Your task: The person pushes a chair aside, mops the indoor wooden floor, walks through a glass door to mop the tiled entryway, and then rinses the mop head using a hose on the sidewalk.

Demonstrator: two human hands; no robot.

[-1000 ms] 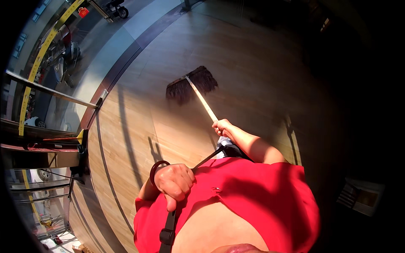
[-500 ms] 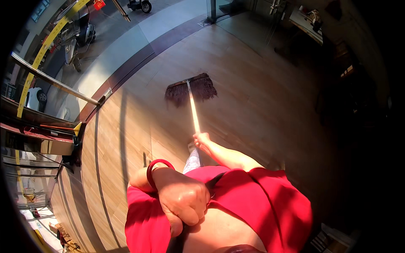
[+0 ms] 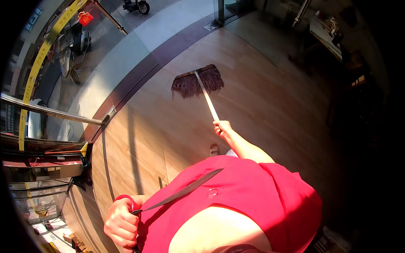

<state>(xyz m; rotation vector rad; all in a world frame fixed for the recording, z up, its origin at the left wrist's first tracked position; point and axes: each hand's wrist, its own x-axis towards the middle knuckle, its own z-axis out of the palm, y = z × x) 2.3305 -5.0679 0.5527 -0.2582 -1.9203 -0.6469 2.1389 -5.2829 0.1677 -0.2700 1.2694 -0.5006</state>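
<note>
The right hand (image 3: 222, 127) has its fingers closed around the mop handle (image 3: 207, 98), the dark string mop head (image 3: 197, 81) resting far out on the wooden floor (image 3: 270, 97). The left hand (image 3: 121, 221) is fisted near the body, holding a black strap (image 3: 181, 192). One-handed, the long handle could twist or slip.

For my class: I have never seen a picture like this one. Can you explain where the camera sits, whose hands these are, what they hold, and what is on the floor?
There is no machine here. The camera is worn on a person's head and looks down through a wide fisheye lens, so straight edges bend near the rim. The red shirt below is the wearer's own. The right hand reaches forward and grips the pale handle of a mop. Its dark stringy mop head rests on the wooden floor. The left hand, a red band at its wrist, is closed low beside the body where a dark strap ends. A glass wall with a metal rail stands on the left.
</note>
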